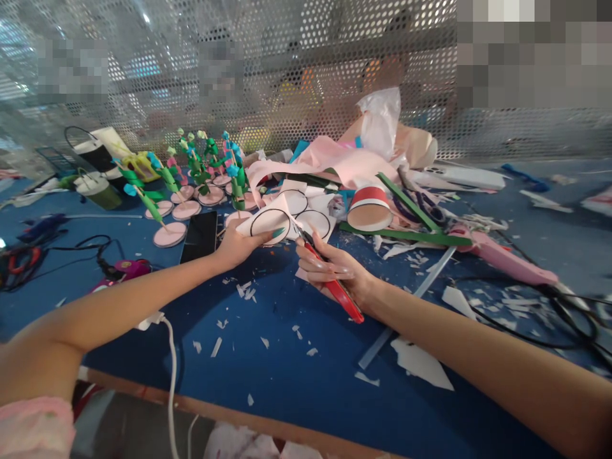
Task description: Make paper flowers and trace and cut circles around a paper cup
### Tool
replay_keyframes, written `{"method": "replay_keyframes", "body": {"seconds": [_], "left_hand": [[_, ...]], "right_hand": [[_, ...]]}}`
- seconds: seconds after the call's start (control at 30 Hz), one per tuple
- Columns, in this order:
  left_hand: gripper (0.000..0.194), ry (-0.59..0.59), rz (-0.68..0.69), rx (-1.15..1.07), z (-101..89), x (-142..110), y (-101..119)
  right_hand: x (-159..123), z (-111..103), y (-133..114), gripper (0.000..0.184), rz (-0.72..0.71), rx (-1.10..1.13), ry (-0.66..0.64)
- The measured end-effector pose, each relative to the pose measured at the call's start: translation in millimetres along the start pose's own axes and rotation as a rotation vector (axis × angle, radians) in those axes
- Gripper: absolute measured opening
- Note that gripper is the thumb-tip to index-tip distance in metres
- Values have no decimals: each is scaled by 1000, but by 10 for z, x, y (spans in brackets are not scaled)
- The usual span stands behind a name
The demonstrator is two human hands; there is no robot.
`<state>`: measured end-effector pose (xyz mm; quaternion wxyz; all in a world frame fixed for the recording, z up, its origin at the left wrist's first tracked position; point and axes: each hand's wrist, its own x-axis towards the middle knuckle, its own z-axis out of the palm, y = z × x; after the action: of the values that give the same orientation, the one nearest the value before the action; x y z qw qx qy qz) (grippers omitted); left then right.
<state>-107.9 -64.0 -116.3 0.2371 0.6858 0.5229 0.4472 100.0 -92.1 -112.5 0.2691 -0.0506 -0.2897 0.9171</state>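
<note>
My left hand (239,245) pinches a white paper sheet (282,217) with black circles drawn on it, holding it above the blue table (287,376). My right hand (329,268) grips red-handled scissors (335,287), whose blades point up and left into the sheet's edge near a drawn circle. Both forearms reach in from the bottom corners. White paper snippets (246,291) lie on the table below the hands.
Paper flowers on pink round bases (186,185) stand at the back left beside a black phone (199,234). A red-and-white paper cup (370,209) lies tipped, with green strips (406,236) and pink paper (335,159) behind. A pink glue gun (507,261) and cables lie right. A perforated metal screen (287,76) closes the back.
</note>
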Motion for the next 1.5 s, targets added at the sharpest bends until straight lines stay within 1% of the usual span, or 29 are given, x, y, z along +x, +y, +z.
{"method": "replay_keyframes", "body": {"seconds": [0.17,0.27,0.43,0.53,0.77,0.93,1.03,1.23,1.33,1.5], "left_hand": [[31,-32,-35,-28,7,-14,-5],[31,-23,-47,-16,9,-23,-10],[28,-49,-7,-7,-5,-28,-2],[29,-42,-3,2,-9,-26,11],[30,-53,60,7,-2,-22,1],[30,-61,89,43,-13,-27,3],[30,-73,84,39,-19,-35,22],[31,-143,48,10,-26,-52,61],[31,-153,82,6,-30,-55,80],[27,-156,139,37,-41,-69,127]], "right_hand": [[-1,-6,-7,43,12,11,-29],[-1,1,-10,43,9,3,-27],[0,23,-3,43,-23,-58,-7],[-6,34,1,46,-39,-92,-1],[5,20,0,48,-36,-88,-8],[21,-2,14,44,-66,-84,38],[22,0,12,44,-53,-72,37],[16,30,5,45,-55,-65,45],[13,39,9,44,-62,-80,71],[12,49,10,43,-64,-79,60]]}}
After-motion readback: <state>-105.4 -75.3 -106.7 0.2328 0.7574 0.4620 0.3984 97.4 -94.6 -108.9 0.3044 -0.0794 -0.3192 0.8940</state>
